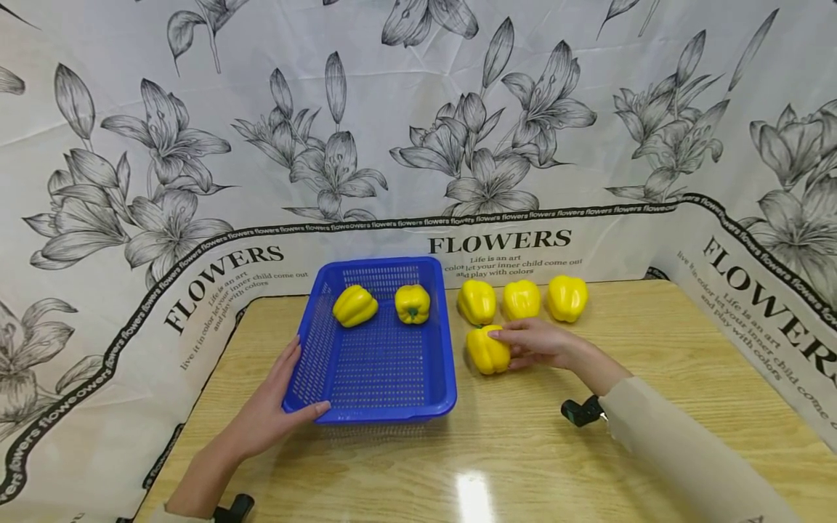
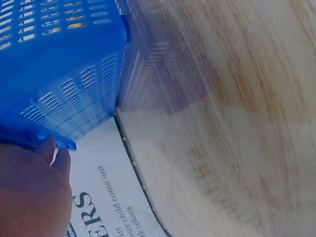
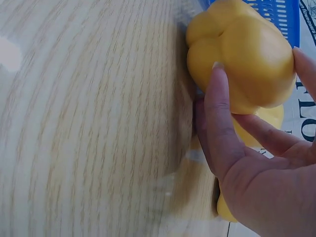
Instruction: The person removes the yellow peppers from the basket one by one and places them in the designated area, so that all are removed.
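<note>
A blue perforated plastic basket [image 1: 379, 415] stands at the middle left of the table. Inside, toward its far end, lie two yellow bell peppers, one on the left [image 1: 355, 306] and another on the right [image 1: 412, 303]. My left hand [image 1: 264, 414] grips the basket's near left corner, thumb on the front rim and fingers along the left side; the left wrist view shows fingertips at the rim. To the right of the basket, my right hand [image 1: 539, 344] holds a yellow bell pepper [image 1: 487, 350] between thumb and fingers. In the right wrist view this pepper [image 3: 247, 54] hides part of the basket.
Behind the held pepper, three more yellow bell peppers form a row: left [image 1: 477, 301], middle [image 1: 521, 299] and right [image 1: 567, 298]. The wooden table [image 1: 523, 457] meets a flower-printed cloth [image 1: 366, 240] at the back and sides.
</note>
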